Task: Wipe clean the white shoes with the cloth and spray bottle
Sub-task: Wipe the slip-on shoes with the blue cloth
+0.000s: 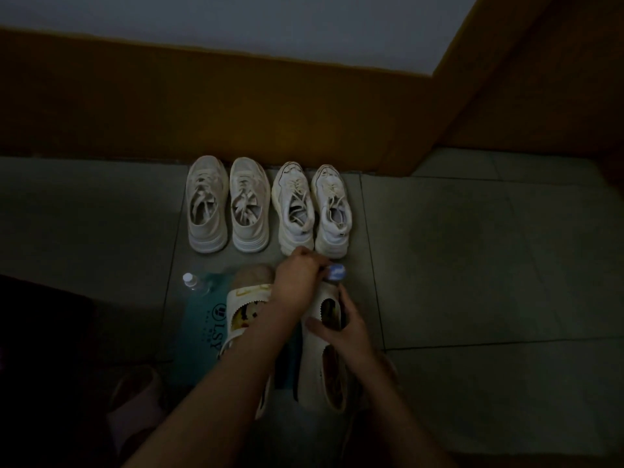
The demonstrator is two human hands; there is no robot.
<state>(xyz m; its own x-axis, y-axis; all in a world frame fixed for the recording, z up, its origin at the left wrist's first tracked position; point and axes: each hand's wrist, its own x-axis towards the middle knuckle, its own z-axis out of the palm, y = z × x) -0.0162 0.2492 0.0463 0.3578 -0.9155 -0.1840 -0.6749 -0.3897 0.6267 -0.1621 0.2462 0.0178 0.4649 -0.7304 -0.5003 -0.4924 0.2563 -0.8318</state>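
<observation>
Very dim. On a teal sheet (202, 319) flat on the tiled floor (472, 265), a round logo and the letters "LSY", lying sideways; smaller marks beside them too faint to read. Cloth or bag: cannot tell. Small dark tags at the heels of the two right-hand shoes, unreadable. Cartoon print inside the white slippers (312, 366) on both feet, no words legible.

Four white shoes (248, 204) in a row, toes to the orange-brown wall base (236, 113), side by side and nearly touching, laces loose. Just in front of the rightmost two, a blue-capped bottle (336, 273), lifted over the right slipper. Left hand (297, 278) curled over the cap, fingertips pinching it. Right hand (341, 329) wrapped round the dark body below, thumb on the near side. No label readable on it.

At the far corner of the teal sheet, a small clear bottle (190, 281) with a white top, standing apart from both hands. At lower left, a pink slipper (135, 396), mostly in shadow.

Left forearm slanting across the left slipper and sheet, covering part of each. Both hands hiding most of the held bottle.
</observation>
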